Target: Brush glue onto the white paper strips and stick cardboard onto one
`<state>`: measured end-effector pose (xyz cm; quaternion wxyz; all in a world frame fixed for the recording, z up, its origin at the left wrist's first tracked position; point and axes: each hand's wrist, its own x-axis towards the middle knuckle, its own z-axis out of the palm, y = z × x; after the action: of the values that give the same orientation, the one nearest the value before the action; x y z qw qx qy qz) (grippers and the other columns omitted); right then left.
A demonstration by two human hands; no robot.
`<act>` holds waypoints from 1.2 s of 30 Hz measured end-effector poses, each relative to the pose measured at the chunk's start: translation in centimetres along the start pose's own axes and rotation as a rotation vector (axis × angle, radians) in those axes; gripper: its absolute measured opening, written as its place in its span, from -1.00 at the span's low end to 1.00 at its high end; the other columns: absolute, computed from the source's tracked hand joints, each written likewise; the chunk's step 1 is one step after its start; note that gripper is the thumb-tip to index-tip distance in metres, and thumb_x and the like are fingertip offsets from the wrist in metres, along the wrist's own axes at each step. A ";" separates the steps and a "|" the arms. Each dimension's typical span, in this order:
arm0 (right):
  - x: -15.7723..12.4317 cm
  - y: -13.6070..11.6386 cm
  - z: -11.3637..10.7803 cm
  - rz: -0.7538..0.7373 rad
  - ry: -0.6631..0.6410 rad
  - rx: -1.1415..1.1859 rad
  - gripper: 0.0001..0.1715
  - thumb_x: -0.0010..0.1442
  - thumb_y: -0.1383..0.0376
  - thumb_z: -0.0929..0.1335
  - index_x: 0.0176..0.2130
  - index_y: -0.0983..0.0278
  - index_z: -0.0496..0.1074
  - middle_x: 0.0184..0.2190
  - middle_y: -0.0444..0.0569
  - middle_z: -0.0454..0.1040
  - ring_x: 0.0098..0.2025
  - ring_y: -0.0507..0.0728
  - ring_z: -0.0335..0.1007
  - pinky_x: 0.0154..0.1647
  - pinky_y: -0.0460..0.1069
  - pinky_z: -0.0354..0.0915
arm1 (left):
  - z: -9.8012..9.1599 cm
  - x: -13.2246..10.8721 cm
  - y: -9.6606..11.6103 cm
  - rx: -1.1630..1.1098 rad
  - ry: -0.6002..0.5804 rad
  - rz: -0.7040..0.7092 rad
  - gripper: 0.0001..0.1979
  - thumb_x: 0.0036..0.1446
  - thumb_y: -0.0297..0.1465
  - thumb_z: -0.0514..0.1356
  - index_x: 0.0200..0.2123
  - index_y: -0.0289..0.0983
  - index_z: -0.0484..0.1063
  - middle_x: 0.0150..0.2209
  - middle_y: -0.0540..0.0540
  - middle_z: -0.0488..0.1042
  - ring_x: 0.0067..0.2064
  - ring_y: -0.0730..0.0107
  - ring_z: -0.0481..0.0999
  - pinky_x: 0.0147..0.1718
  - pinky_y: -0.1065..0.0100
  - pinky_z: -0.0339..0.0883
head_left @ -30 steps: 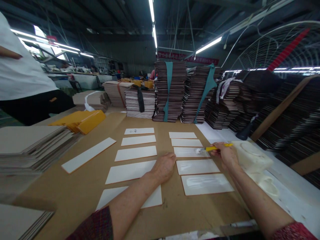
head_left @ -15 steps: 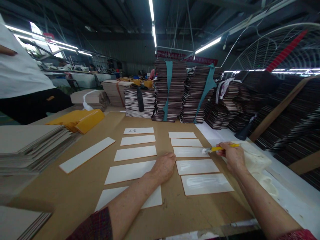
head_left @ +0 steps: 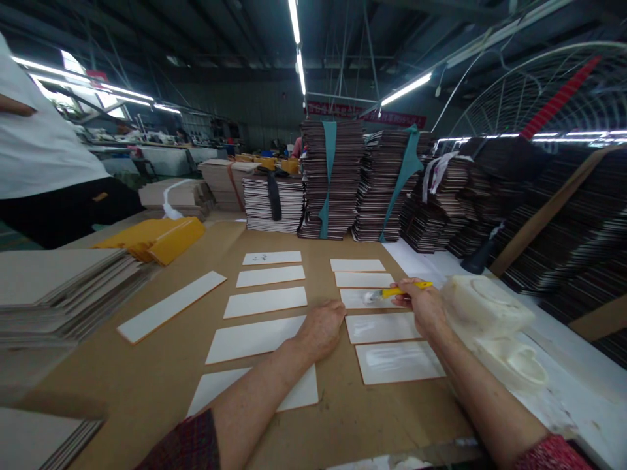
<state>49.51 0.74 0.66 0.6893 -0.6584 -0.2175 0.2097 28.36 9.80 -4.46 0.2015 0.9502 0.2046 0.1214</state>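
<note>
My right hand [head_left: 425, 307] is closed round the yellow handle of a paintbrush [head_left: 399, 291]. Its bristles, white with a wet coating, touch the middle of a white rectangular panel [head_left: 350, 298], third from the far end in the right column. Curled fingers of my left hand [head_left: 321, 328] press at that panel's left edge; the fingertips are partly hidden. Nearer to me, two panels bear glossy wet streaks, the nearest panel [head_left: 399, 363] among them. Under my left forearm lies part of the left column, including a white panel [head_left: 245, 341].
A whitish plastic container [head_left: 490, 307] stands at the right. Tall stacks of dark sheets [head_left: 337, 183] line the back of the brown tabletop [head_left: 161, 391]. Grey board stacks [head_left: 53, 281] and yellow pieces [head_left: 171, 238] lie left. A person in a white shirt [head_left: 44, 143] stands at far left.
My right hand has moved left with the paintbrush, drawing the bristles from the panel's right end to its middle. My left hand has stayed at the panel's edge.
</note>
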 end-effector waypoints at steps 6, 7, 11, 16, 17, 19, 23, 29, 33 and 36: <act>2.1 -1.9 -4.4 -0.048 0.172 -0.091 -0.93 -0.20 0.37 0.44 -0.55 0.34 0.49 -0.56 -0.05 0.51 -0.61 -0.01 0.34 -0.69 -0.18 0.36 | -0.1 0.0 0.1 -0.001 -0.012 -0.005 -0.57 -0.02 -0.68 0.04 -0.07 -0.39 0.47 -0.03 -0.27 0.51 0.07 0.14 0.46 0.13 0.21 0.32; 2.3 -2.0 -4.8 -0.055 0.189 -0.103 -0.94 -0.20 0.38 0.44 -0.55 0.34 0.50 -0.55 -0.05 0.52 -0.61 -0.01 0.35 -0.69 -0.19 0.36 | -0.1 0.0 0.1 0.000 -0.013 -0.008 -0.57 -0.01 -0.68 0.04 -0.07 -0.39 0.46 -0.03 -0.27 0.50 0.07 0.14 0.46 0.13 0.21 0.32; 2.5 -1.8 -5.3 -0.072 0.205 -0.108 -0.92 -0.19 0.37 0.45 -0.54 0.35 0.51 -0.53 -0.05 0.53 -0.59 0.01 0.37 -0.67 -0.18 0.38 | -0.2 0.1 0.3 0.002 -0.014 -0.013 -0.57 0.00 -0.69 0.03 -0.07 -0.38 0.46 -0.03 -0.26 0.50 0.06 0.15 0.46 0.12 0.22 0.33; 2.3 -0.3 -4.1 -0.074 0.152 -0.061 -0.83 -0.18 0.30 0.48 -0.50 0.34 0.50 -0.54 -0.05 0.53 -0.62 0.01 0.37 -0.66 -0.16 0.38 | -0.1 0.0 0.3 0.004 -0.007 -0.015 -0.56 -0.02 -0.71 0.02 -0.09 -0.39 0.47 -0.05 -0.26 0.51 0.04 0.15 0.47 0.10 0.21 0.35; 2.2 0.0 -3.7 -0.068 0.130 -0.049 -0.80 -0.19 0.28 0.50 -0.49 0.33 0.50 -0.53 -0.05 0.54 -0.62 0.00 0.36 -0.66 -0.16 0.38 | -0.1 0.0 0.2 0.004 -0.005 -0.015 -0.56 -0.02 -0.71 0.02 -0.09 -0.38 0.47 -0.05 -0.26 0.51 0.05 0.15 0.47 0.11 0.21 0.35; 2.0 0.5 -2.7 -0.046 0.084 -0.028 -0.77 -0.21 0.26 0.51 -0.48 0.32 0.49 -0.52 -0.06 0.54 -0.62 -0.01 0.34 -0.65 -0.16 0.39 | -0.1 0.0 0.2 0.005 -0.001 -0.012 -0.56 -0.02 -0.70 0.02 -0.08 -0.38 0.47 -0.04 -0.25 0.51 0.06 0.16 0.46 0.11 0.22 0.34; 1.0 0.5 -0.6 0.023 -0.022 0.010 -0.74 -0.23 0.26 0.52 -0.48 0.31 0.48 -0.46 -0.04 0.57 -0.58 -0.01 0.36 -0.59 -0.13 0.46 | -0.2 0.0 0.2 0.009 -0.006 -0.007 -0.55 -0.04 -0.69 0.04 -0.07 -0.37 0.47 -0.04 -0.23 0.51 0.04 0.16 0.47 0.10 0.24 0.35; 0.6 -0.6 -0.2 0.100 -0.077 0.008 -0.81 -0.18 0.35 0.51 -0.47 0.34 0.48 -0.46 -0.03 0.55 -0.53 0.03 0.43 -0.53 -0.11 0.51 | -0.1 0.0 0.1 0.026 -0.011 -0.002 -0.59 0.01 -0.68 0.03 -0.10 -0.36 0.48 -0.06 -0.24 0.52 0.02 0.14 0.48 0.08 0.22 0.37; 1.6 -2.0 -2.5 0.081 0.055 -0.044 -0.87 -0.14 0.46 0.47 -0.47 0.34 0.47 -0.59 -0.11 0.47 -0.60 0.02 0.40 -0.62 -0.15 0.46 | -0.1 0.0 0.1 0.025 -0.002 -0.002 -0.60 0.00 -0.68 0.03 -0.12 -0.36 0.48 -0.08 -0.24 0.52 0.00 0.14 0.48 0.06 0.23 0.38; 2.1 -3.2 -4.2 0.042 0.141 -0.070 -0.90 -0.08 0.49 0.44 -0.46 0.35 0.47 -0.59 -0.11 0.48 -0.60 0.03 0.43 -0.62 -0.16 0.46 | -0.1 0.0 0.1 0.018 0.001 -0.006 -0.61 0.01 -0.68 0.02 -0.12 -0.38 0.48 -0.07 -0.25 0.52 0.01 0.13 0.48 0.07 0.23 0.38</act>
<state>53.69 -1.59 3.75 0.6749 -0.6998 -0.1615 0.1695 28.39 9.71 -4.35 0.1932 0.9513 0.2085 0.1196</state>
